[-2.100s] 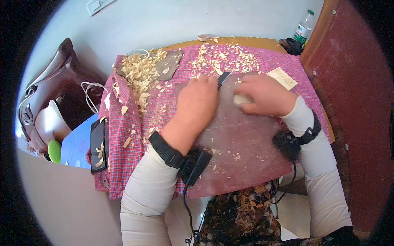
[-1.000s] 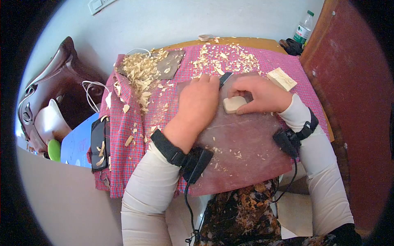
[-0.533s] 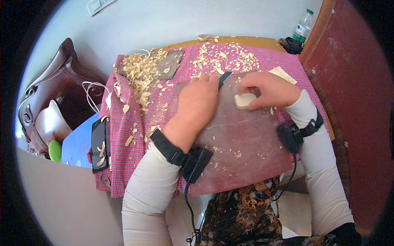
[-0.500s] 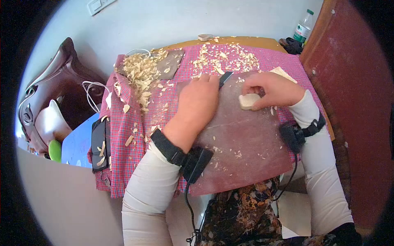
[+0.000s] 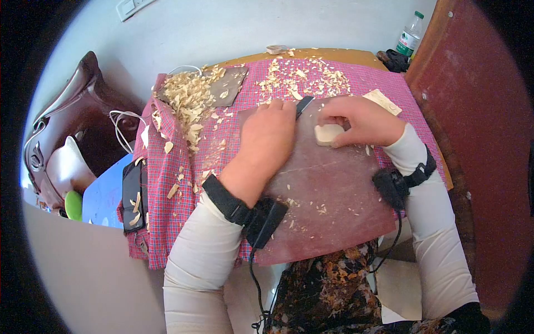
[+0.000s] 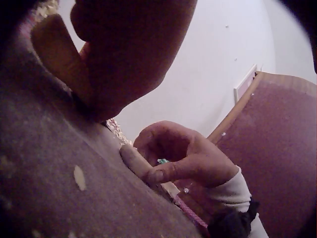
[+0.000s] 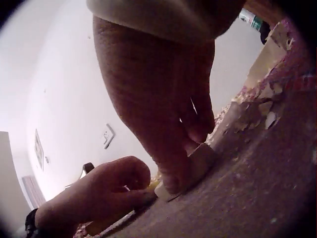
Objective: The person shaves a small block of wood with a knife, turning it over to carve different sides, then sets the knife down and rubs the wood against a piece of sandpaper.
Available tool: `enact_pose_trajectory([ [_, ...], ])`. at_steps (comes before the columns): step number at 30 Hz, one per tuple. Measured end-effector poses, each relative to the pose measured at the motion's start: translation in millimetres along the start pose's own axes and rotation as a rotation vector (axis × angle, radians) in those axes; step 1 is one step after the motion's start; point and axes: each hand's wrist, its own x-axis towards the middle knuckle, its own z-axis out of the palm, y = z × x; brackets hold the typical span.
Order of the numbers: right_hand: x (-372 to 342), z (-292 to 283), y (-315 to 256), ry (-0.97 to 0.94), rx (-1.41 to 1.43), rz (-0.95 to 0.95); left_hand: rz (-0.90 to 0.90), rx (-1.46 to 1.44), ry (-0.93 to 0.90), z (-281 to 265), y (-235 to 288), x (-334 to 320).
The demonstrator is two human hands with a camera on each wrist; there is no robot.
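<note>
My right hand [image 5: 364, 122] pinches a small pale wooden block [image 5: 329, 134] with rounded corners, thumb on the near side and fingers behind. In the right wrist view the block [image 7: 198, 166] stands low on a dusty reddish-brown sheet of sandpaper [image 5: 334, 195]. To its left, my left hand [image 5: 267, 136] rests on the sheet with bent fingers around a knife. The knife's dark blade [image 5: 305, 106], with a bright edge, sticks out past the index-finger side, while the palm and most of the handle stay hidden under the hand.
A second wooden piece [image 5: 382, 102] lies on the checked cloth [image 5: 384, 83] behind my right hand. Shavings [image 5: 192, 94] heap at the back left and scatter along the back. A phone [image 5: 133, 195] lies at left; a bottle [image 5: 410, 36] stands back right beside a red panel [image 5: 478, 139].
The right hand has moved the block back and forth across the sheet, most recently a little leftward. My left hand and the knife have stayed in nearly the same place.
</note>
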Motion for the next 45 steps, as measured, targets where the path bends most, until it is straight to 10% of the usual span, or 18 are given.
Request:
enact_pose_trajectory([
  [20, -4, -21, -9, -0.295, 0.001, 0.255, 0.005, -0.004, -0.009, -3, 0, -2],
  [26, 4, 1, -2, -0.013, -0.077, 0.035, 0.001, -0.003, -0.005, -2, 0, -1],
  [31, -2, -16, 1, -0.07, 0.354, 0.385, 0.008, -0.009, 0.006, 0, -1, 0],
  [45, 0, -1, 14, 0.14, 0.022, 0.244, -0.019, 0.008, -0.019, -4, 3, -1],
])
